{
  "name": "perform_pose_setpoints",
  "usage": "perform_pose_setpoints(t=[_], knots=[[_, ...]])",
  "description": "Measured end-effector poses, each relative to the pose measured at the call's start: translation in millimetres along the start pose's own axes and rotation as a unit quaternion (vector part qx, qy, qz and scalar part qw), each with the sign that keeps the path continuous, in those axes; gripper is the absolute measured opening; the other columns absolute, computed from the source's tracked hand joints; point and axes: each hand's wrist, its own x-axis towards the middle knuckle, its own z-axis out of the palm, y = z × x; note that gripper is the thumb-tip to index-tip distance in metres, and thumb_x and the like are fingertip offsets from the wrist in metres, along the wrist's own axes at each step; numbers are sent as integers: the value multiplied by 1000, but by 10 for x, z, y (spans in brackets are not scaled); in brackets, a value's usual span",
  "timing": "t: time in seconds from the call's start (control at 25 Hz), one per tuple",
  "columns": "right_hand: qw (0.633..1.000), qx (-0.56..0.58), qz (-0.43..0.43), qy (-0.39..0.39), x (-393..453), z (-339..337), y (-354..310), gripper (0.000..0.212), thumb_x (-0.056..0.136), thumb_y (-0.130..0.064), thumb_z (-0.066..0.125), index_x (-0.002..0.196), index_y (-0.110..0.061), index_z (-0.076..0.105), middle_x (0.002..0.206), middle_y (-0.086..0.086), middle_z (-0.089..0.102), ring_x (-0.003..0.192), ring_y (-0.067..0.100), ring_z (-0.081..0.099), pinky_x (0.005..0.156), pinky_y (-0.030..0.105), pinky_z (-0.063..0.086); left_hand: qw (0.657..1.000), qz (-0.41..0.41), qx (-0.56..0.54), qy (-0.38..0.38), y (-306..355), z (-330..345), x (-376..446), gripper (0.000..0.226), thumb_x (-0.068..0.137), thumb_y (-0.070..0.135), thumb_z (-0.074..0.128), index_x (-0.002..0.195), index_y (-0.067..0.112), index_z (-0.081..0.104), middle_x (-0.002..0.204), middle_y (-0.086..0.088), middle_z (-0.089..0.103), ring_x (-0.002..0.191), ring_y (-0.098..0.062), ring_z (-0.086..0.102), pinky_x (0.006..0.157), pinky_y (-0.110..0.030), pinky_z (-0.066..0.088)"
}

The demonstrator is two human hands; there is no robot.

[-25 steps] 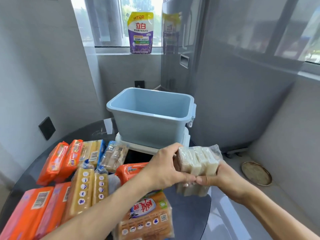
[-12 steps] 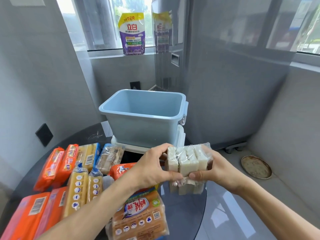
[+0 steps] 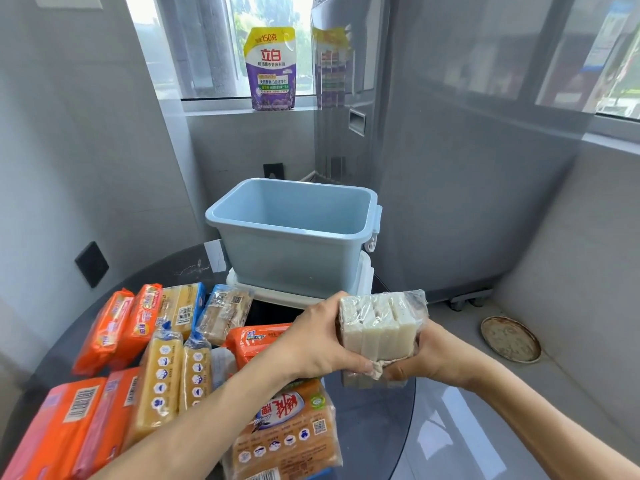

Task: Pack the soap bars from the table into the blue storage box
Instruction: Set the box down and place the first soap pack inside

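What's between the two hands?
In the head view, a clear-wrapped pack of white soap bars, gripped by the left hand and the right hand.

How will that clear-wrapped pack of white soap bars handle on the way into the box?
The white soap pack probably carries stiff and fairly heavy: it looks like solid bars side by side. The loose clear film could slip or let bars shift, so the left hand and right hand gripping both ends seems wise.

box (image 3: pixel 294 261) behind soap packs (image 3: pixel 156 358) | both on table (image 3: pixel 374 431)
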Motion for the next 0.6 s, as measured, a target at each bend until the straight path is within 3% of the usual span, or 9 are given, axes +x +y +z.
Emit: perform_pose_setpoints(t=[0.2, 0.32, 0.48, 0.6], knots=[[998, -3, -24, 61, 21, 68, 91, 64, 67, -9, 92, 124, -18, 64, 117, 4, 73, 108, 20, 69, 85, 28, 56, 999, 5, 35, 24, -19, 10, -17, 66, 45, 49, 89, 99, 39, 52, 95, 20, 66, 91, 2, 61, 78, -25, 52], [998, -11, -13, 63, 3, 74, 105, 56, 67, -6, 91, 117, -18, 69, 112, 0, 76, 104, 15, 71, 82, 22, 54, 1000, -11, 26, 2, -9, -16, -15, 65, 49, 40, 89, 102, 39, 51, 99, 20, 65, 95, -1, 60, 79, -23, 50], [995, -37, -48, 84, 100, 121, -91, 58, 65, -4, 91, 117, -17, 69, 112, 0, 76, 105, 15, 70, 83, 23, 54, 1000, -7, 8, 19, 94, -213, -58, 68, 51, 31, 93, 105, 35, 53, 99, 16, 67, 95, -3, 62, 81, -24, 51], [991, -28, -99, 87, 207, 98, -501, 60, 65, -20, 93, 120, -19, 68, 114, -2, 75, 107, 15, 70, 81, 23, 55, 999, 39, -24, 26, 325, -669, -90, 70, 53, 32, 96, 111, 33, 57, 101, 15, 70, 96, -1, 65, 82, -22, 54]])
